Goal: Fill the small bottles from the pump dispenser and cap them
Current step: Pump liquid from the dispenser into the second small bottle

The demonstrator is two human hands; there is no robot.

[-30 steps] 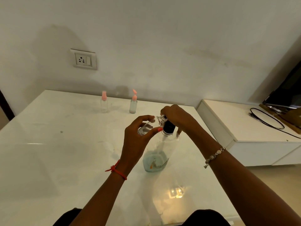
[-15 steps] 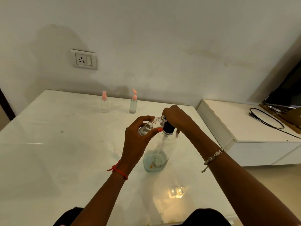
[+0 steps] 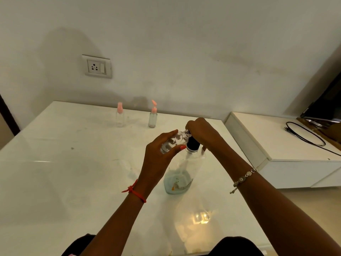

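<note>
White and glossy, the worktop [image 3: 55, 172] ran back to a pale wall with a socket [image 3: 97, 66], and a low white cabinet [image 3: 276, 145] with a black cable [image 3: 304, 135] stood off to the right. Near the middle of the worktop stood the pump dispenser [image 3: 181, 174], a clear bottle with a little bluish liquid low in it and a black collar at its neck.

The left hand [image 3: 158, 159] was curled around a small clear bottle [image 3: 172, 142], tilted with its open mouth up against the pump's spout. The right hand [image 3: 202, 133] was closed down over the pump head, hiding it; how far the head was pressed could not be told.

Over the last second very little had shifted: both hands kept the same hold, and the small bottle had only tipped a touch more toward the spout. That suggested the pumping was still under way, with this bottle not yet ready for its cap. How much liquid it held could not be made out.

Well back near the wall stood two more small bottles, one with a pink spray top [image 3: 120, 116] and one with a pink pump top [image 3: 153, 116], both capped and untouched. The right one looked partly full; the left one's level was unclear.
</note>
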